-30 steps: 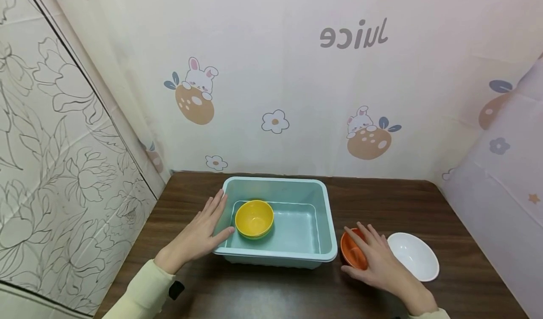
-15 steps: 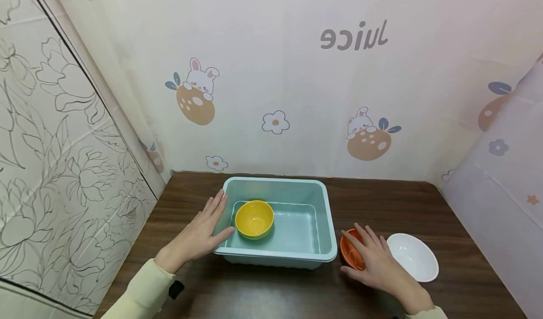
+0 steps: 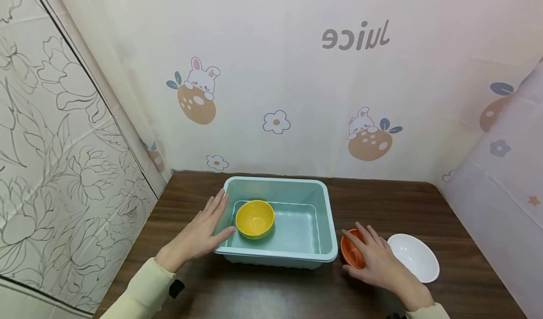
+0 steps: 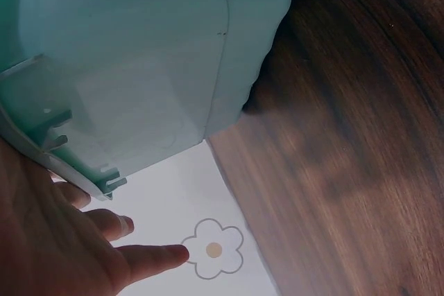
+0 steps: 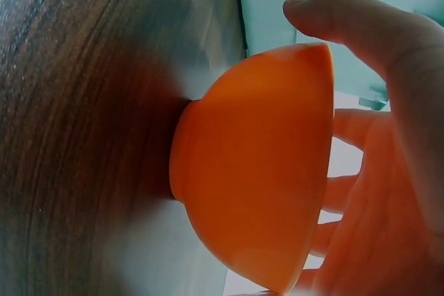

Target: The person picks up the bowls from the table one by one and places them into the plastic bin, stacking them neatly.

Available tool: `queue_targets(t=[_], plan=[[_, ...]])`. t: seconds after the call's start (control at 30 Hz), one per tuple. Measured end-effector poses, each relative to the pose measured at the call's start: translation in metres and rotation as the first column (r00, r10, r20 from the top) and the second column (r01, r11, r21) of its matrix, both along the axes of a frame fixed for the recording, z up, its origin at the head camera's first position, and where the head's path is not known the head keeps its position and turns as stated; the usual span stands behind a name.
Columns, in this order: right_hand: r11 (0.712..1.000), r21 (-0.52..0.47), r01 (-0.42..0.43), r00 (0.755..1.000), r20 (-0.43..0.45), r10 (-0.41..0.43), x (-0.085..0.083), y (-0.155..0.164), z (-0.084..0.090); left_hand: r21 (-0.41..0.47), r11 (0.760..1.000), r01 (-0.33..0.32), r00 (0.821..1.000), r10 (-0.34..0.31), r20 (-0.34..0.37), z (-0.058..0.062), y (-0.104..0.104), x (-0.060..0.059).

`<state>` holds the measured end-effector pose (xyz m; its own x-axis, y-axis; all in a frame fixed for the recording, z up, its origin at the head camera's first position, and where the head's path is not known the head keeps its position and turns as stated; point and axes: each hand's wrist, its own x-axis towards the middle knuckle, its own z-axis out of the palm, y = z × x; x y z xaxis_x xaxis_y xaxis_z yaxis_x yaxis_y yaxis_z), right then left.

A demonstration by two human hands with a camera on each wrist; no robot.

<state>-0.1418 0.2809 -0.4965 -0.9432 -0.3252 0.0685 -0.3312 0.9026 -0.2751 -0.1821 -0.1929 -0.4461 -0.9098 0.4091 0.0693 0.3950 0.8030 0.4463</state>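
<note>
One mirrored "Juice" [image 3: 356, 36], left fingers [image 4: 154, 258] apart at bin [image 3: 277, 251], right fingers [image 5: 352, 126] apart over bowl [image 5: 257, 164]

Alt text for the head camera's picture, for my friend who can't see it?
A person's right hand is over an orange bowl on a brown table, their left hand at the left edge of a teal tub containing a yellow bowl. A white bowl sits at right.

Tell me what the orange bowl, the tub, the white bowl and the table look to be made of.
Orange bowl: probably plastic, smooth satin; even color throughout.
Tub: very likely molded plastic, semi-matte; ribs show under its rim.
White bowl: glossy, with bright highlights; plastic or ceramic, can't tell.
Table: dark wood or wood-look laminate, slight sheen; streaked grain shows.
</note>
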Motion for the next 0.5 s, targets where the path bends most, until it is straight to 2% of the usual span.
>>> queue_targets(t=[0.5], plan=[[1.0,0.025,0.011,1.0,0.01,-0.012,-0.0055,0.0002,0.002,0.003,1.0,0.008,1.0,-0.008,-0.001,0.0,0.0005,-0.0004]])
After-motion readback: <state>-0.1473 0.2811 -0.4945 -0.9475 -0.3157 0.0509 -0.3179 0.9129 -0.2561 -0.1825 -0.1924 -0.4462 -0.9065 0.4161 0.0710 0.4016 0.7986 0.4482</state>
